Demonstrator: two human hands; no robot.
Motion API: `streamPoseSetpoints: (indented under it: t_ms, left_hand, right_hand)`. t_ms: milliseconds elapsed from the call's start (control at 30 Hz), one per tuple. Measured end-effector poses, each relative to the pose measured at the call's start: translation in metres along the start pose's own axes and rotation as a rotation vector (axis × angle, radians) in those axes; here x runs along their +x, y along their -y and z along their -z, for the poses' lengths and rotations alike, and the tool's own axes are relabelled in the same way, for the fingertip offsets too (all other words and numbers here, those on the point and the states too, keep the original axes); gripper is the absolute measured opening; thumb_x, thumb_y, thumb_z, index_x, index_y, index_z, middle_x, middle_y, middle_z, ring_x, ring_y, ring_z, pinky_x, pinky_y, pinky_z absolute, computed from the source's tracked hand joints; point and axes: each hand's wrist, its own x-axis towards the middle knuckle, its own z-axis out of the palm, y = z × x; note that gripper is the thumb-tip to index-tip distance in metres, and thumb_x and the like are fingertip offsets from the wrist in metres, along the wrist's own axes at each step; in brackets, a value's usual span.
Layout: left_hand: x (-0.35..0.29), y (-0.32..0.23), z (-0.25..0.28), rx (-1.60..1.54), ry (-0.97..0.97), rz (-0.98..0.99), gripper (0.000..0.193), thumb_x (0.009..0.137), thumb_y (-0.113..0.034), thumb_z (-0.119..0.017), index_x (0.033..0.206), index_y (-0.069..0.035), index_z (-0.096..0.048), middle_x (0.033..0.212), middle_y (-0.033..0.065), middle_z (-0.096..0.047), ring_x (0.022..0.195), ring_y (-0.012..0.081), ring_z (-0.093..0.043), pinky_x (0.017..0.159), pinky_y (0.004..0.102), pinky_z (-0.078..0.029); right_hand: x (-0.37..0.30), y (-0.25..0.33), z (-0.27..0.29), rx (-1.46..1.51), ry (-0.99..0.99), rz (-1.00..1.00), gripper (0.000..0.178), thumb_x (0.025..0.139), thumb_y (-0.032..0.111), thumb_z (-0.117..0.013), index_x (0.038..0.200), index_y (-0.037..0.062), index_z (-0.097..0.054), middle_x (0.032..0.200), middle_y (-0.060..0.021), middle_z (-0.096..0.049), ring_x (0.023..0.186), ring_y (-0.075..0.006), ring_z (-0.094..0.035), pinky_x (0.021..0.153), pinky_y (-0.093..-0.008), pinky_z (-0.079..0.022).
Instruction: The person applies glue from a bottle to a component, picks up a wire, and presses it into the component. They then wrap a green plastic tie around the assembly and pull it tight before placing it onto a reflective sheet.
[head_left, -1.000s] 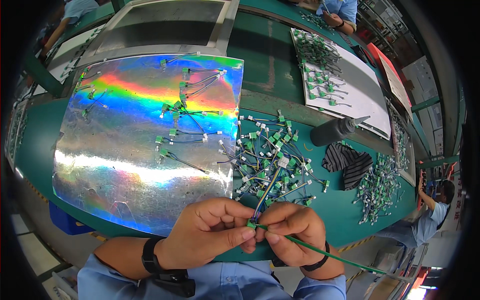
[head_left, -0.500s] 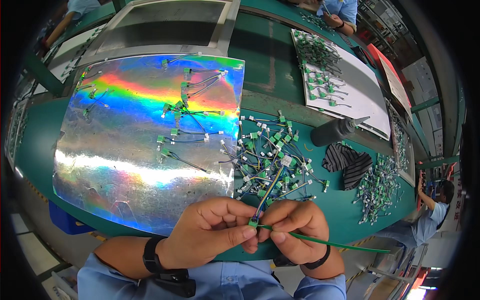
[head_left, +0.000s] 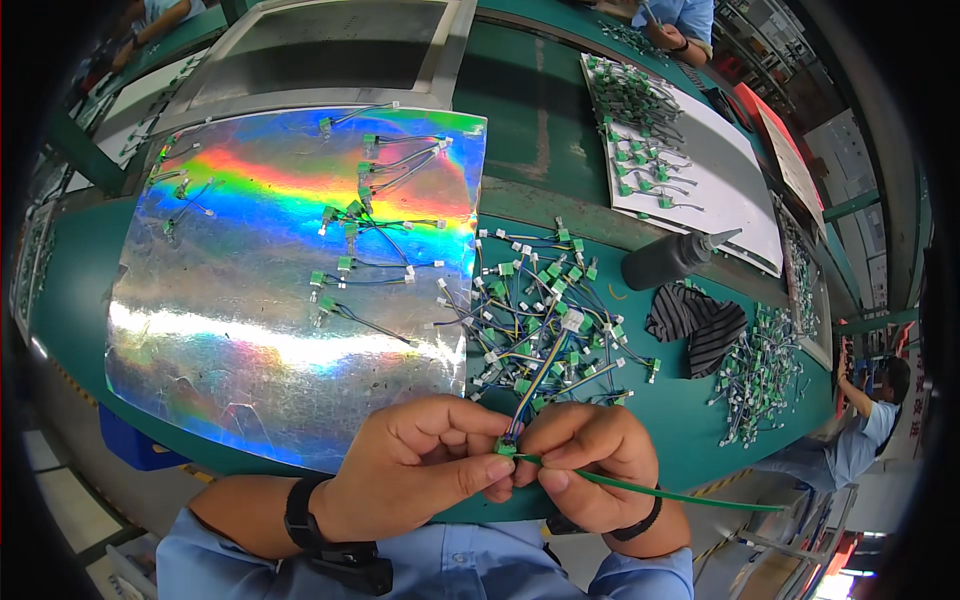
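Between the thumb and fingers of my left hand is a small green connector. Its blue, yellow and dark wires run up to a white plug lying over the pile. My right hand pinches a thin, long green stick, whose near tip touches or nearly touches the connector's side. The stick's other end points off to the right, past my wrist. Both hands are close together at the table's front edge. Just beyond them lies a loose heap of wired green connectors.
A shiny reflective sheet at left carries several wired connectors. At right are a dark squeeze bottle, a striped cloth and another connector heap. A white board with connectors lies beyond. Co-workers sit across and stand right.
Both hands stay nearly in place, still holding the connector and the green stick. The stick's far end has dipped slightly. The view has shifted a little.
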Motion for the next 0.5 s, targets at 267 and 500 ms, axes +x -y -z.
streamPoseSetpoints:
  t_ms: [267, 500]
  left_hand:
    - [-0.0006, -0.0008, -0.0009, 0.104, 0.011, -0.061, 0.024, 0.083, 0.004, -0.055, 0.107, 0.003, -0.049, 0.084, 0.0129, -0.06, 0.076, 0.0182, -0.063, 0.07, 0.0275, -0.05]
    - [-0.0002, -0.0003, 0.0006, 0.076, 0.009, -0.06, 0.024, 0.083, 0.004, -0.054, 0.107, 0.003, -0.049, 0.084, 0.0129, -0.06, 0.076, 0.0182, -0.063, 0.069, 0.0274, -0.05]
  right_hand:
    - [0.002, -0.0002, -0.0003, -0.105, 0.016, 0.034, 0.013, 0.08, -0.002, -0.055, 0.09, 0.0025, -0.047, 0.081, -0.0137, -0.057, 0.07, -0.0188, -0.057, 0.064, -0.0311, -0.045]
    - [0.0038, -0.0011, -0.0009, -0.087, 0.019, 0.037, 0.013, 0.081, -0.002, -0.055, 0.09, 0.0024, -0.047, 0.081, -0.014, -0.056, 0.07, -0.0188, -0.057, 0.064, -0.0311, -0.045]
